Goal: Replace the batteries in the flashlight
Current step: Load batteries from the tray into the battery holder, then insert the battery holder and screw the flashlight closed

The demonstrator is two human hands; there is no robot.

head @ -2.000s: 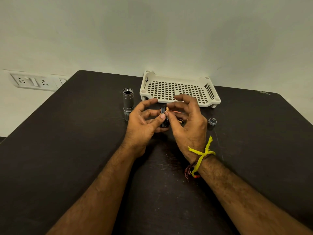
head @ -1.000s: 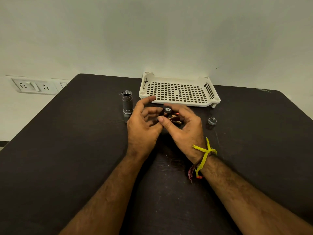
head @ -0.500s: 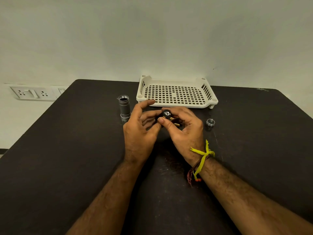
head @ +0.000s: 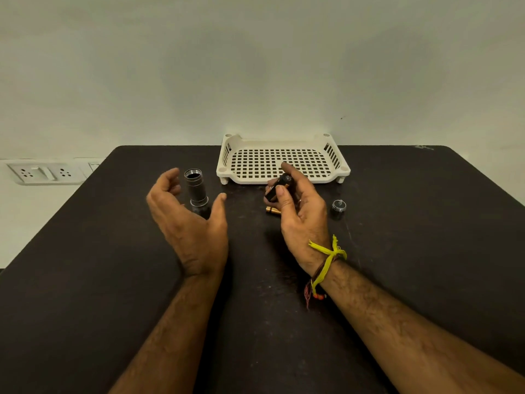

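Note:
A grey flashlight body (head: pixel 196 191) stands upright on the dark table (head: pixel 85 280), its open end up. My left hand (head: pixel 187 220) is spread just in front of it, fingers relaxed, thumb apart, touching nothing. My right hand (head: pixel 298 211) pinches a black battery holder (head: pixel 277 187) with copper-topped cells between thumb and fingers, just in front of the tray. A loose copper-and-black battery (head: pixel 272 211) lies on the table under that hand. The flashlight's tail cap (head: pixel 339 206) sits to the right.
A white perforated plastic tray (head: pixel 284 177) stands against the wall at the table's far edge. A wall socket plate (head: pixel 45 173) is off the table's left edge. The table's rounded corners show at back left and back right.
My left hand has let go of the battery holder and swung left toward the flashlight body. My right hand keeps the holder alone. The camera has tilted up a little.

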